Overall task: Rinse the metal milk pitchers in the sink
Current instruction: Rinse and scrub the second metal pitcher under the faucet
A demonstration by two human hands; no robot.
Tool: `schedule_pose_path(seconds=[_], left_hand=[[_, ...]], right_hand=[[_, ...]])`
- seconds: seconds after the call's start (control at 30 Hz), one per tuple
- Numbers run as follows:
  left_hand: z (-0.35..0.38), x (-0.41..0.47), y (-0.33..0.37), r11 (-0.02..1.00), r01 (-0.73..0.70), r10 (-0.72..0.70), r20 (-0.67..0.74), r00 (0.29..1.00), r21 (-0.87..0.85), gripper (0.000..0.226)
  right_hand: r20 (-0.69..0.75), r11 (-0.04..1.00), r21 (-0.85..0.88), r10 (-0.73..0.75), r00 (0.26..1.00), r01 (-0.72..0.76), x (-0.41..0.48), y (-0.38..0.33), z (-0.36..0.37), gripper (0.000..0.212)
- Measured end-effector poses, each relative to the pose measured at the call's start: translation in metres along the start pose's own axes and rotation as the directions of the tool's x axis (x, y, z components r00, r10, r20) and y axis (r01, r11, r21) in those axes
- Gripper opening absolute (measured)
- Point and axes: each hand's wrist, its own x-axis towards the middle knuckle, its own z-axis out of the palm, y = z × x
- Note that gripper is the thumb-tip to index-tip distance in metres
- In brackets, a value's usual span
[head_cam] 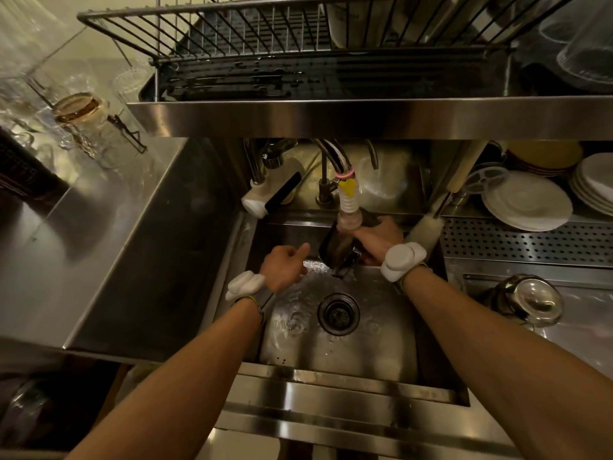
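Note:
A dark metal milk pitcher is tilted under the faucet nozzle at the back of the steel sink. My right hand grips the pitcher from the right side, fingers curled round its body. Water spreads over the sink floor around the drain. My left hand hovers just left of the pitcher above the sink, fingers loosely curled with the index finger sticking out, holding nothing. Both wrists carry white bands.
A wire dish rack on a steel shelf overhangs the sink. A white bottle brush leans at the sink's right rim. Stacked plates and an upturned glass stand right. Glassware stands left on the counter.

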Motion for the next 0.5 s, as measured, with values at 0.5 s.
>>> schedule_pose_path(seconds=[0.5], left_hand=[[-0.017, 0.006, 0.053, 0.977, -0.136, 0.167, -0.19, 0.967, 0.166, 0.036]], right_hand=[[0.14, 0.918, -0.295, -0.233, 0.962, 0.266, -0.027, 0.001, -0.002, 0.108]])
